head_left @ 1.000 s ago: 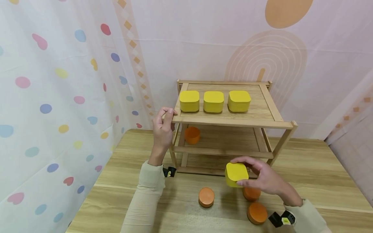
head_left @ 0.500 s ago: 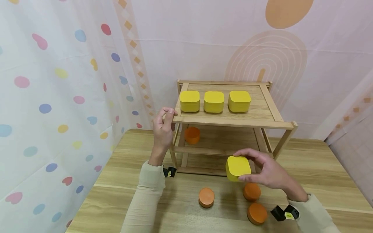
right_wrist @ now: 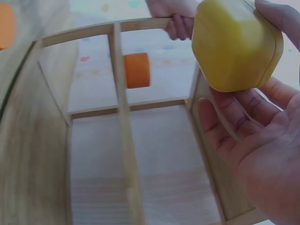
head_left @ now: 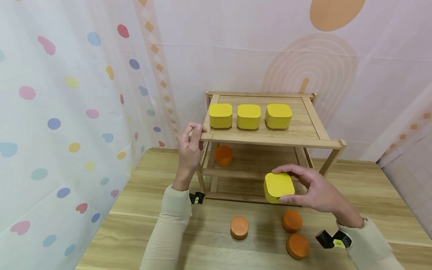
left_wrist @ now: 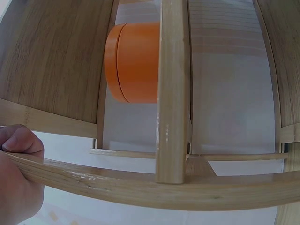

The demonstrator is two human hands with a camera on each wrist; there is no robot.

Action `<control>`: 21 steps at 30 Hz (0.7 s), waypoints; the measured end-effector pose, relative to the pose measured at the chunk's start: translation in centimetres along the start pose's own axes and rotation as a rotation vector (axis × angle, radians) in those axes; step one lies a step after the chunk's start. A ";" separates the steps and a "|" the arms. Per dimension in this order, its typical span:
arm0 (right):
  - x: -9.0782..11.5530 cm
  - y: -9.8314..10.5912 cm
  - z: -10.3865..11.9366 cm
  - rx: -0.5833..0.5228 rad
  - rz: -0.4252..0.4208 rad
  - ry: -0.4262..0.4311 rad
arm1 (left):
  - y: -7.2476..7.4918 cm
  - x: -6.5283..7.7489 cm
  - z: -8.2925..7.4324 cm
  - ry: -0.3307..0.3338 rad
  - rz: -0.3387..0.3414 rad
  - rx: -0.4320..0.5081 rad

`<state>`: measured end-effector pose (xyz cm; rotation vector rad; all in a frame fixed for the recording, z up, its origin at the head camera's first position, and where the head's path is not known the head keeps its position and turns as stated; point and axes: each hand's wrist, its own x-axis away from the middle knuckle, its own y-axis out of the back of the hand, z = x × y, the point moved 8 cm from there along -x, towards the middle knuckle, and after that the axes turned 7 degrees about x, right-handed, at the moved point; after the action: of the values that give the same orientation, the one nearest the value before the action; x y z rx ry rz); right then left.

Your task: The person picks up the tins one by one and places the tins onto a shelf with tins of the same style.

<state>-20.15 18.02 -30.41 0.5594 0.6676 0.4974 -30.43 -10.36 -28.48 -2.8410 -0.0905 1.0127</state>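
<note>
My left hand (head_left: 190, 148) grips the front left corner of the wooden shelf rack (head_left: 270, 140), its fingers curled over the top edge. In my right hand (head_left: 317, 189), a yellow square box (head_left: 278, 186) with rounded corners is pinched between thumb and fingers. It hangs in the air in front of the lower shelves, slightly tilted. Three similar yellow boxes (head_left: 249, 116) stand in a row on the top shelf. An orange round tin (head_left: 223, 155) sits at the left of the middle shelf; the left wrist view shows its lid (left_wrist: 114, 63) side-on.
Three orange round tins stand on the table: one tin (head_left: 239, 227) in front of the rack, another tin (head_left: 292, 221) and a third tin (head_left: 298, 246) below my right hand. A patterned curtain (head_left: 101, 93) hangs behind and to the left.
My right hand has lifted the yellow box higher, away from the table and slightly to the right. My left hand keeps its grip on the rack.
</note>
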 end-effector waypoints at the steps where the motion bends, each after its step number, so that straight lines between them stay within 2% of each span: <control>1: -0.1 0.2 0.2 0.001 -0.003 0.008 | 0.0 0.0 0.0 0.000 0.001 -0.001; 6: -0.5 1.2 1.2 -0.001 -0.020 0.052 | 0.0 0.0 -0.1 -0.004 0.001 -0.007; 12: -0.8 1.6 1.8 0.001 -0.024 0.067 | 0.0 -0.1 0.0 -0.004 0.000 -0.010; 21: -1.7 3.5 3.2 -0.113 -0.066 0.152 | 0.1 0.0 0.1 0.004 -0.005 -0.009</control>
<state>-19.97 18.57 -25.37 0.3950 0.7949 0.5156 -30.52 -10.49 -28.59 -2.8493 -0.1025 1.0081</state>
